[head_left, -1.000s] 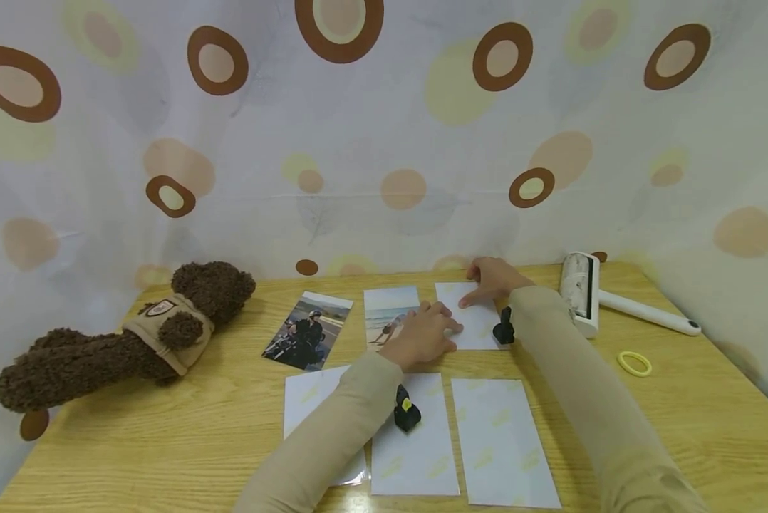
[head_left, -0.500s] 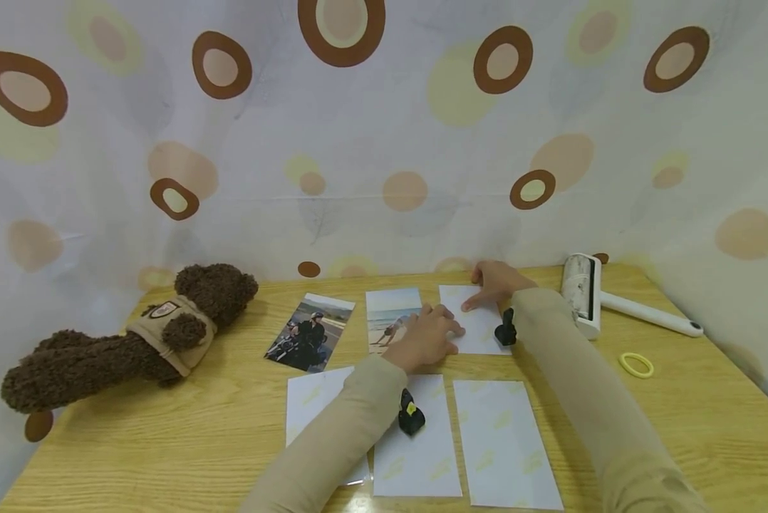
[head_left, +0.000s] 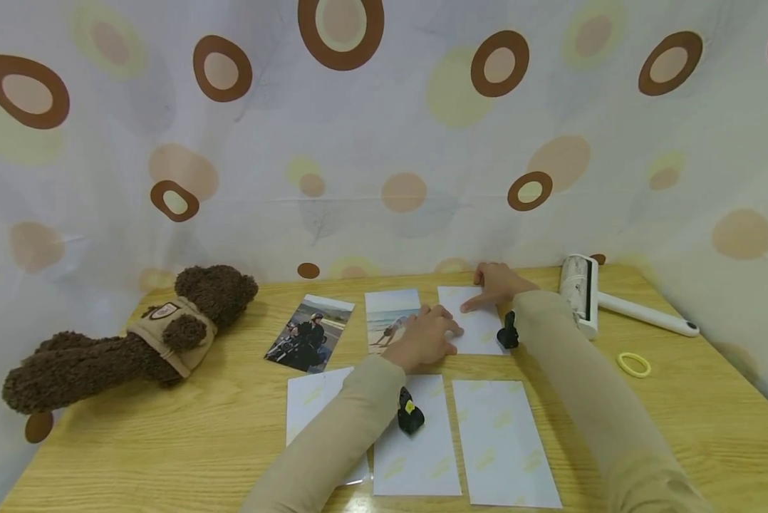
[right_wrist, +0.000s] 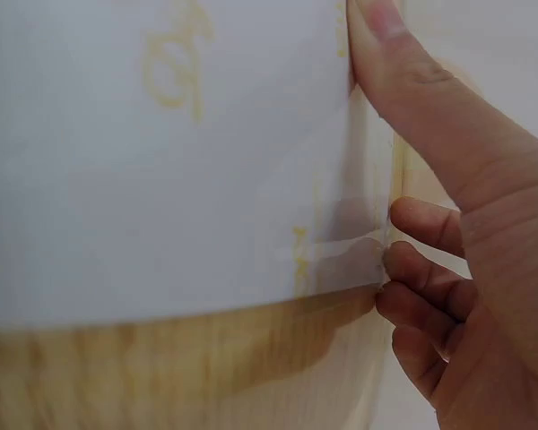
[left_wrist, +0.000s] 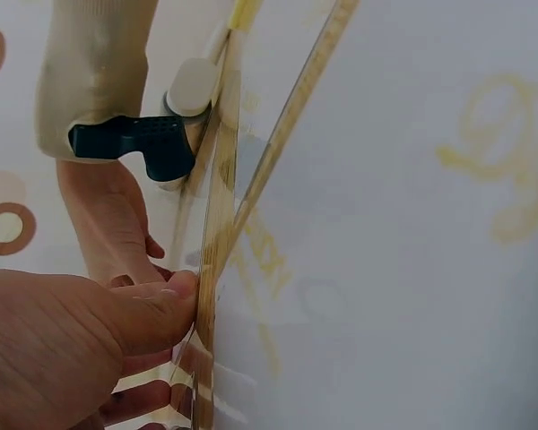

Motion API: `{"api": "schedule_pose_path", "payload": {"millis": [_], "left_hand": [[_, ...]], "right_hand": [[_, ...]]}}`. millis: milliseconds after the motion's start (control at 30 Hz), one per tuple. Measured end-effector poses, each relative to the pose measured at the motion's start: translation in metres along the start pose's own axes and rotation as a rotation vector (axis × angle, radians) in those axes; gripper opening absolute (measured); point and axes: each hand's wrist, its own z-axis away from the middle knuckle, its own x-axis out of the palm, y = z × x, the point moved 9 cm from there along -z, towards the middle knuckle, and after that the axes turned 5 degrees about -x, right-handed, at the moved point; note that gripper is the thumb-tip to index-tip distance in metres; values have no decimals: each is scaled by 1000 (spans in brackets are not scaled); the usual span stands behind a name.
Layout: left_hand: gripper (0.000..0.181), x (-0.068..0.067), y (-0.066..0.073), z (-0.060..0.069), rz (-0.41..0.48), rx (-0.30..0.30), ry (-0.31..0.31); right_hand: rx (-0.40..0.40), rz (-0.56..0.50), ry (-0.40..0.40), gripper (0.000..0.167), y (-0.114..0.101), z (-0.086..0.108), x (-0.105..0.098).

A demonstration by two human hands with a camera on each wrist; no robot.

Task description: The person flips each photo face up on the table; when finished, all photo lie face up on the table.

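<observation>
Both hands are at a white sheet [head_left: 485, 331] at the back of the table. My left hand [head_left: 424, 336] grips its left edge, fingers bent, close beside the beach photo [head_left: 384, 313], which it partly covers. My right hand [head_left: 499, 283] holds the top edge, thumb on the sheet and fingers around the far side. In the left wrist view the thumb of my left hand [left_wrist: 72, 349] is at the edge, with fingers below it. The right wrist view shows the curled fingers of my right hand [right_wrist: 493, 224] against a clear margin beside the white surface [right_wrist: 188, 206].
Another photo [head_left: 311, 333] shows people with a motorcycle. Three white sheets lie in front, including the rightmost [head_left: 506, 442]; my left sleeve crosses the left two. A brown plush toy [head_left: 121, 349] lies left. To the right are a lint roller [head_left: 579, 292] and yellow ring [head_left: 634, 365].
The whole head view has shifted slightly. Both hands keep the same places on the white sheet, and the objects around them stay put.
</observation>
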Motion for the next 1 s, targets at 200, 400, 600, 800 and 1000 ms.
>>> {"api": "schedule_pose_path", "payload": {"millis": [200, 400, 600, 800, 1000], "left_hand": [[34, -1, 2, 1, -1, 10, 2], [38, -4, 3, 1, 39, 34, 41], [47, -13, -6, -1, 266, -35, 205], [28, -26, -23, -1, 506, -168, 266], [18, -28, -22, -5, 814, -160, 177]], "right_hand": [[-15, 2, -17, 71, -1, 0, -1], [-38, -91, 1, 69, -5, -1, -1], [-62, -336, 62, 51, -6, 6, -9], [-58, -484, 101, 37, -14, 17, -27], [-57, -371, 143, 54, -19, 26, -34]]}}
